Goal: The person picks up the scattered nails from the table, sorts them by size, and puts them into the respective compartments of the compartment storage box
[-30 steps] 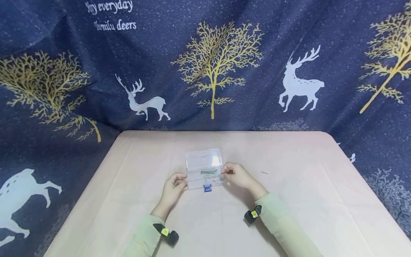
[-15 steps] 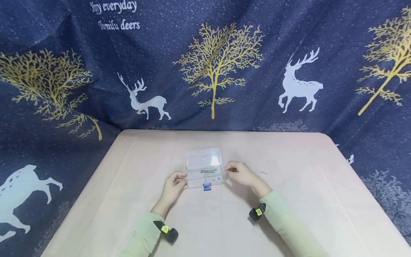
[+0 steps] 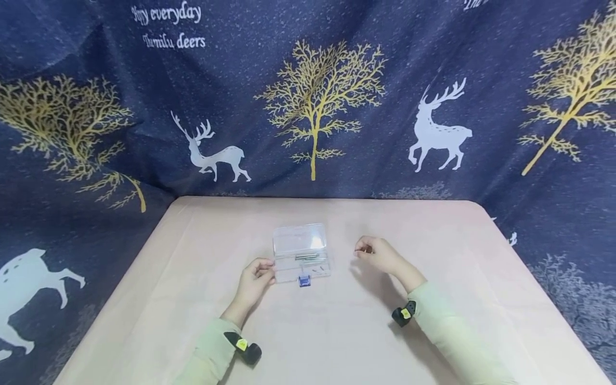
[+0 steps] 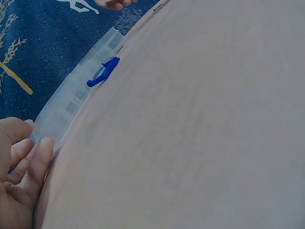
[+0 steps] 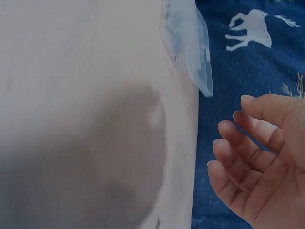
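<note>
A clear plastic compartment box (image 3: 286, 276) lies on the table with its lid (image 3: 295, 239) raised behind it. Thin metal-looking pieces (image 3: 307, 257) lie in its back compartment, and small dark slivers (image 3: 318, 270) sit in the front one. A blue latch (image 4: 106, 72) hangs from the box's front edge. My left hand (image 3: 254, 278) pinches the box's left end between thumb and fingers. To the right of the box, my right hand (image 3: 382, 255) hovers above the table with its fingers (image 5: 228, 152) loosely bent and nothing between them.
On the pale table cover (image 3: 317, 331), a small thin dark piece (image 5: 158, 221) lies near the right hand. A dark blue cloth (image 3: 269, 75) with deer and trees hangs behind the table's far edge.
My right hand has let go of the box's right end and moved right, over where the loose dark piece showed. The left hand stays on the box.
</note>
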A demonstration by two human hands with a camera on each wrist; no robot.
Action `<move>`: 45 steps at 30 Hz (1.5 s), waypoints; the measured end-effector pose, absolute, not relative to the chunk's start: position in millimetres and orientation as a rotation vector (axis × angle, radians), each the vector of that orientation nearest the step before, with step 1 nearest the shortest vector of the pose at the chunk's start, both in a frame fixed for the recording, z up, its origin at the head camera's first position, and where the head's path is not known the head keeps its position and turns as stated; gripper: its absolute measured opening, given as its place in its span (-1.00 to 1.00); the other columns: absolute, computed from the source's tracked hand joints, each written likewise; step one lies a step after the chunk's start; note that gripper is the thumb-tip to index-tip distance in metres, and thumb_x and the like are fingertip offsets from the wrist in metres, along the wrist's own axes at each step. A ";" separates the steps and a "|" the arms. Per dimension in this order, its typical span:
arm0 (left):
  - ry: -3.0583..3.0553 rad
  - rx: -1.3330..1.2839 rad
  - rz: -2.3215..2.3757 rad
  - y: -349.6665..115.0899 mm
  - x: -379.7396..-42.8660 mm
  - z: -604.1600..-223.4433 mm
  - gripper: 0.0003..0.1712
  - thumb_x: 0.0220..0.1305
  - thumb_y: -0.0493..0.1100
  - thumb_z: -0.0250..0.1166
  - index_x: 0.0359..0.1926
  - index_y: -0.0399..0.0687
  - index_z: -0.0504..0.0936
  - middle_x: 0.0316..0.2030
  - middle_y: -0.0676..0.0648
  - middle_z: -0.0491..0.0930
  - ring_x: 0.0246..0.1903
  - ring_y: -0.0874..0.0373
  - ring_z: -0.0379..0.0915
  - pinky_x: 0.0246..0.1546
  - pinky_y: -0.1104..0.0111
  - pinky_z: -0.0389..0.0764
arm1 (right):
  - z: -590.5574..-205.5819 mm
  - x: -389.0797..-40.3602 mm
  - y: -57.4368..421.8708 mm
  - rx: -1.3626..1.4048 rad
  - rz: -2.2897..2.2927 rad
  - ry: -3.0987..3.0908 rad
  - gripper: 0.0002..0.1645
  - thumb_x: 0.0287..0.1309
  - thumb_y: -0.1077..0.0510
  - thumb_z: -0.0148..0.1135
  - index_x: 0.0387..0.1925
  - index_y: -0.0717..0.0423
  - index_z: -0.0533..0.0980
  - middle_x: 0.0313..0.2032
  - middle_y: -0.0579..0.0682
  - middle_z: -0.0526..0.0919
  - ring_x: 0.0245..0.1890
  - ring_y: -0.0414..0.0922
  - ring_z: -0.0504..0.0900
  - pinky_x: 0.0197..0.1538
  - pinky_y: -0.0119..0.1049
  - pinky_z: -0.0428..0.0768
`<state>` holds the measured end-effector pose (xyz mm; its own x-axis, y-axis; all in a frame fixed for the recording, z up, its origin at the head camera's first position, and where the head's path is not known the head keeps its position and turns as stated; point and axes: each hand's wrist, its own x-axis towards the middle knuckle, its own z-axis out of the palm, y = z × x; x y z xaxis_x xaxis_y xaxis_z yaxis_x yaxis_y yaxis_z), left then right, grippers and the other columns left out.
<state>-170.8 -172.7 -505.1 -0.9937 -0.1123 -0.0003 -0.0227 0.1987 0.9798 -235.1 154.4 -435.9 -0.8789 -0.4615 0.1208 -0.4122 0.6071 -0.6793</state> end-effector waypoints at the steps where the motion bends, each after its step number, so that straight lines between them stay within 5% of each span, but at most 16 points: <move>1: -2.387 0.144 -1.932 -172.9 -169.9 -503.9 -0.73 0.18 -0.42 0.16 -0.06 -0.37 0.51 -0.14 -0.32 0.57 -0.32 0.22 0.57 -0.27 0.57 0.70 | -435.0 -235.3 157.5 -0.749 -1.119 2.768 -0.93 0.14 0.27 0.19 -0.40 0.24 0.52 -0.44 0.01 0.59 -0.41 -0.19 0.45 -0.31 -0.38 0.52; 12: -2.420 0.118 -1.906 -167.6 -156.0 -471.9 -0.71 0.21 -0.44 0.12 -0.04 -0.47 0.46 -0.14 -0.41 0.53 -0.20 -0.11 0.58 -0.21 0.52 0.72 | -435.6 -236.4 188.8 -0.751 -0.884 2.890 -0.89 0.08 0.35 0.17 -0.32 0.30 0.55 -0.36 0.11 0.65 -0.36 -0.04 0.57 -0.21 -0.13 0.66; 23: -2.434 0.142 -1.890 -165.2 -154.4 -468.7 -0.72 0.20 -0.43 0.13 -0.05 -0.44 0.49 -0.17 -0.36 0.55 -0.33 0.20 0.56 -0.24 0.55 0.71 | -446.2 -230.0 209.1 -0.739 -0.618 2.980 -0.83 0.04 0.37 0.21 -0.26 0.29 0.57 -0.29 0.14 0.66 -0.23 0.10 0.63 -0.03 0.04 0.66; 39: -2.423 0.122 -1.904 -166.2 -154.0 -471.2 -0.72 0.20 -0.44 0.12 -0.05 -0.48 0.47 -0.15 -0.42 0.54 -0.21 -0.18 0.58 -0.24 0.52 0.72 | -462.0 -234.8 218.6 -0.744 -0.544 3.052 -0.91 0.01 0.36 0.25 -0.38 0.20 0.58 -0.38 0.03 0.61 -0.27 0.05 0.62 -0.05 -0.01 0.67; 45: -2.405 0.139 -1.924 -169.5 -161.9 -484.8 -0.74 0.19 -0.44 0.13 -0.07 -0.44 0.49 -0.19 -0.36 0.56 -0.27 -0.02 0.60 -0.26 0.52 0.72 | -464.5 -236.4 220.1 -0.767 -0.585 3.020 -0.93 0.04 0.38 0.21 -0.40 0.21 0.56 -0.42 0.00 0.58 -0.32 -0.03 0.57 -0.10 -0.06 0.68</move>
